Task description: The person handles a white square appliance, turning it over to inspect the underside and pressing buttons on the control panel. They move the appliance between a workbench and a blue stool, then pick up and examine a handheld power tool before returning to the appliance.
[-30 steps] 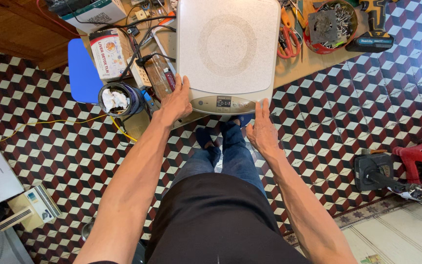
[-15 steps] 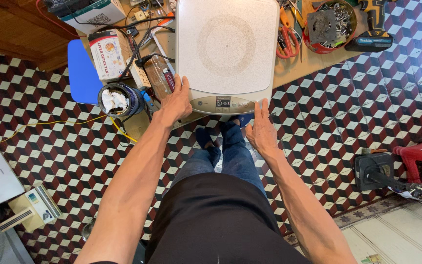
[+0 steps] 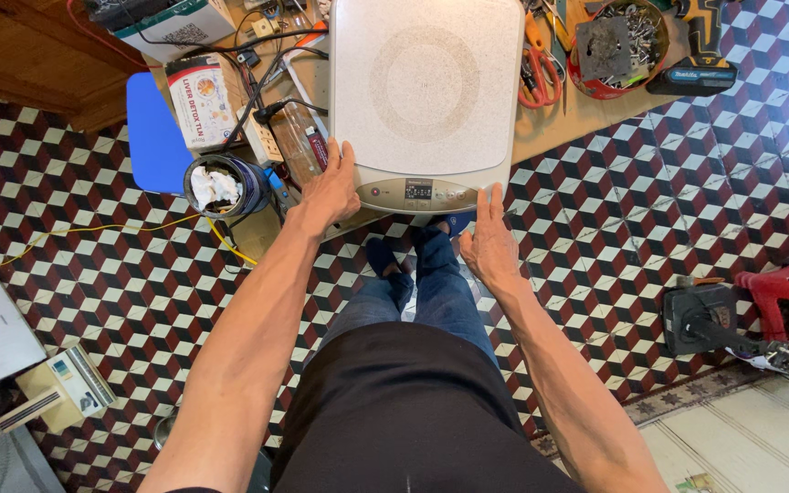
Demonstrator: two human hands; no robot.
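White carton [image 3: 201, 99] lies left of the cooktop [image 3: 426, 91] both hands [image 3: 332, 187] touch.

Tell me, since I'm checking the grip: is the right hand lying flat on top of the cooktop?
No, the right hand is at the front right corner of the cooktop, not flat on top.

White-red carton [image 3: 201, 99] on table, cooktop's dark display [image 3: 418, 191]
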